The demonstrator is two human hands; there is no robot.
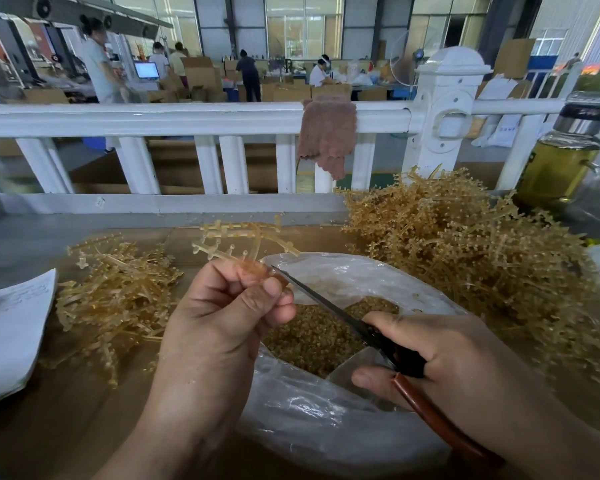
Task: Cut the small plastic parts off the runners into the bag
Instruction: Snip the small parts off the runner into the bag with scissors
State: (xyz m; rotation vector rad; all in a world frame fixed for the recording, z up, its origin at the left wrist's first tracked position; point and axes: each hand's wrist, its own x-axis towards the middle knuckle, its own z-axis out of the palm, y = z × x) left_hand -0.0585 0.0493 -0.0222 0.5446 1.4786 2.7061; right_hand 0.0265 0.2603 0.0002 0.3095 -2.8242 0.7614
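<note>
A tangled amber heap of runners (465, 258) fills the right side of the table (59, 431), well apart from a flatter pile (118, 296) on the left whose strands look mostly stripped. Between them, in front of me, stands the clear plastic bag (326, 424), its mouth rolled open over a deep layer of cut parts (309, 341). Above the bag's left edge, my left hand (222, 317) pinches one runner (212, 252) between thumb and curled fingers, the free branches fanning up and away from the hand. My right hand (440, 358) wraps the handles of the scissors (329, 304), thumb on top and fingers curled below. The blades look almost closed, and their tip lies just beside my left fingertips, over the bag's far rim. I judge the runner very light and springy, bending under its own length, so it needs a firm pinch on the bare stem close to the cut, or the branch will flex away from the blades. The small parts (231, 247) on its tips look hard, smooth and easily flicked aside, so each snip belongs low over the open bag. The bag itself is thin and limp and will sag if bumped.
</note>
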